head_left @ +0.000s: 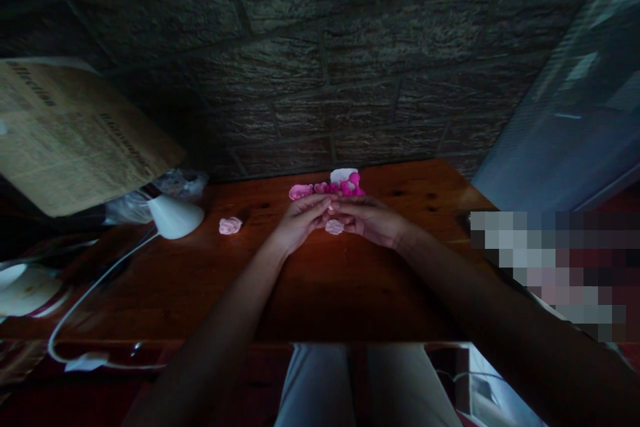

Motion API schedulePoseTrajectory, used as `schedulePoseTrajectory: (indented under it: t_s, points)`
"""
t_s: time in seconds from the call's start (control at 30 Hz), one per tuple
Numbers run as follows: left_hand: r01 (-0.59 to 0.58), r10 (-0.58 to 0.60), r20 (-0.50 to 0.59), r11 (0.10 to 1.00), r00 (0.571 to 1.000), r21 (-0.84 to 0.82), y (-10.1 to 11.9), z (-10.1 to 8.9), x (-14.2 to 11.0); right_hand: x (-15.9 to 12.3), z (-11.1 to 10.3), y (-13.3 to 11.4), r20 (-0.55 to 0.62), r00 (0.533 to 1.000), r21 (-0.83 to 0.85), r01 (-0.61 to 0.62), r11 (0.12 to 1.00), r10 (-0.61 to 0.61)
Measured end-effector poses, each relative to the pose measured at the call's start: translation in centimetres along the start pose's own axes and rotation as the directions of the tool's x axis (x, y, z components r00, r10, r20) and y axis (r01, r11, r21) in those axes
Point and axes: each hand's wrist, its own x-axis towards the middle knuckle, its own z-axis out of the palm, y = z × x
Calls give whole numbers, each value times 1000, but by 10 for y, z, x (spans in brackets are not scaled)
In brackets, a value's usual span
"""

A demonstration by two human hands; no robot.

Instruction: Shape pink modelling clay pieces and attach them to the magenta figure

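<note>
Over the middle of the wooden table, my left hand [306, 219] and my right hand [371, 217] meet at the fingertips. Both are closed in a pinch on what looks like a small piece of pale pink clay [331, 206], mostly hidden by the fingers. Just below the fingertips lies a flattened pale pink lump [335, 227]. Behind the hands sit a pink mould-like piece [301, 191], bright magenta shapes [350, 185] and a white piece [343, 175]. Another crumpled pale pink lump of clay [230, 225] rests on the table left of my left hand.
A white cone-shaped lamp base [176, 217] with a cable stands at the left, near a printed paper bag [85, 133] and clear plastic. A white cup-like vessel [30, 290] is at far left. A dark brick wall [350, 80] backs the wooden table [210, 300].
</note>
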Motion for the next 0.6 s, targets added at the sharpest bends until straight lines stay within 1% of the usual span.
schedulePoseTrajectory:
  t_s: [0.1, 0.2, 0.33, 0.43, 0.5, 0.6]
  points:
    - [-37, 37, -6, 999, 999, 9, 0, 2, 0, 0, 0, 1, -25, 999, -17, -39, 999, 39]
    - [-69, 69, -6, 997, 998, -18, 0, 4, -1, 0, 0, 0, -22, 999, -21, -40, 999, 40]
    - [-23, 22, -16, 999, 1000, -37, 1, 3, -2, -2, 2, -2, 52, 998, 1, -20, 1000, 20]
    - [21, -21, 7, 999, 1000, -39, 1, 2, -4, -4, 3, -4, 96, 995, 35, -23, 999, 19]
    - [21, -20, 17, 999, 1000, -46, 2, 1, -4, -4, 4, -4, 108, 994, 47, -31, 998, 26]
    - [-10, 10, 10, 999, 1000, -51, 3, 3, -4, -4, 3, -4, 97, 995, 55, -33, 998, 28]
